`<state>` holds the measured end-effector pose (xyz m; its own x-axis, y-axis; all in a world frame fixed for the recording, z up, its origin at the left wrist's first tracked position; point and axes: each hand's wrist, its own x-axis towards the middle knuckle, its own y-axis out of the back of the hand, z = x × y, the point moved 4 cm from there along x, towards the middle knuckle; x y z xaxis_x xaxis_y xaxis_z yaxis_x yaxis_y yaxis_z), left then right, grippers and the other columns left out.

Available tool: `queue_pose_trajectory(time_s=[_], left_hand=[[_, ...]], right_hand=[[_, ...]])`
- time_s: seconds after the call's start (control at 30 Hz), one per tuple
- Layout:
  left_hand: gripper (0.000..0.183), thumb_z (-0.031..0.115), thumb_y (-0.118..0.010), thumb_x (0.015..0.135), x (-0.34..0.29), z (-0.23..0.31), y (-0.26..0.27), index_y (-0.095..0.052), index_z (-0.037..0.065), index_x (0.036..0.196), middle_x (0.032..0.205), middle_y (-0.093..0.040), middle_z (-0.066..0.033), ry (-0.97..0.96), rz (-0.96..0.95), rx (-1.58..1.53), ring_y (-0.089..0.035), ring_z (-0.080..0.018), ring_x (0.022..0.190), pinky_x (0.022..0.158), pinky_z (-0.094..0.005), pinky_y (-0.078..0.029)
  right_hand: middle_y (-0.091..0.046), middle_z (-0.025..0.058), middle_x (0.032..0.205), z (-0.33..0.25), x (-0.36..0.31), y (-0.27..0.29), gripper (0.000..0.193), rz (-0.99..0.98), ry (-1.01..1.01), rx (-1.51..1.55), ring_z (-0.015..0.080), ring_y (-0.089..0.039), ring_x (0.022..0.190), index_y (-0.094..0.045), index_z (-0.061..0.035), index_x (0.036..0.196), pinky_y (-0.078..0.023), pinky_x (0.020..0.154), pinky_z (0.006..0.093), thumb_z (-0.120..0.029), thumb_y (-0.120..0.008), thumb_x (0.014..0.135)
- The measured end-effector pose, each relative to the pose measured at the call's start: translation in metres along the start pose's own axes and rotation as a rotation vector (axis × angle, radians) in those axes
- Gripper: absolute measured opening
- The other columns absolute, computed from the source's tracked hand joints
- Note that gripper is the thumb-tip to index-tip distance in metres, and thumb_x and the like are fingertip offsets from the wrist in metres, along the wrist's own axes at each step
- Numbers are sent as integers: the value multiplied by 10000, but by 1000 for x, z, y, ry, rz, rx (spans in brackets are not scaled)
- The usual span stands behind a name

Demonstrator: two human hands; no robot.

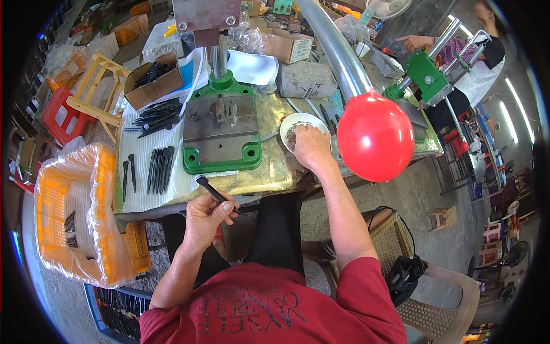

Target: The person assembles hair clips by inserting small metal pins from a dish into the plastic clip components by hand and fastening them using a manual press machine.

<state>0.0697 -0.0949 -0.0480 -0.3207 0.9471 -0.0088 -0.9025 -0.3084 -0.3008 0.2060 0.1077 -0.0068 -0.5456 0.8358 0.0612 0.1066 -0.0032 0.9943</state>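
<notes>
My left hand is closed round a slim black handle-like piece, held tilted above my lap in front of the bench edge. My right hand reaches into a white bowl of small dark metal bits, its fingers bunched downward. Whatever its fingertips pinch is hidden. Between the hands, further back, stands a green-based bench press with a small metal fixture on its plate. More black pieces lie in a row on white foam sheet, left of the press.
The press lever's red ball knob hangs right of my right forearm. A cardboard box of black parts sits back left. A plastic-lined orange crate stands left of the bench. Another person is beside a second green press.
</notes>
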Motion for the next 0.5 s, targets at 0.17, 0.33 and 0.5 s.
queue_pose_trajectory(time_s=[0.17, 0.33, 0.5], left_hand=[[115, 69, -556, 773, -2, 0, 4, -542, 2, 867, 760, -584, -80, 18, 4, -8, -548, -99, 625, 520, -183, -451], [96, 60, -550, 775, -3, 0, 5, -540, 5, 854, 763, -581, -81, 14, 4, 3, -547, -98, 620, 520, -177, -450], [95, 54, -544, 778, -3, 0, 6, -537, 0, 857, 763, -578, -89, 19, 14, -6, -548, -103, 616, 519, -183, -452]], right_hand=[[-544, 192, 891, -8, -1, 10, 178, -77, 66, -15, 328, -530, 855, -509, 26, 842, -350, 745, 504, -108, -450, 742], [-538, 216, 860, 14, 6, -15, 144, 83, 70, 47, 348, -522, 838, -478, 41, 812, -390, 716, 445, -68, -413, 746], [-562, 190, 818, 14, 5, -8, 157, 94, 25, 126, 337, -555, 771, -454, 22, 835, -348, 719, 514, -78, -460, 714]])
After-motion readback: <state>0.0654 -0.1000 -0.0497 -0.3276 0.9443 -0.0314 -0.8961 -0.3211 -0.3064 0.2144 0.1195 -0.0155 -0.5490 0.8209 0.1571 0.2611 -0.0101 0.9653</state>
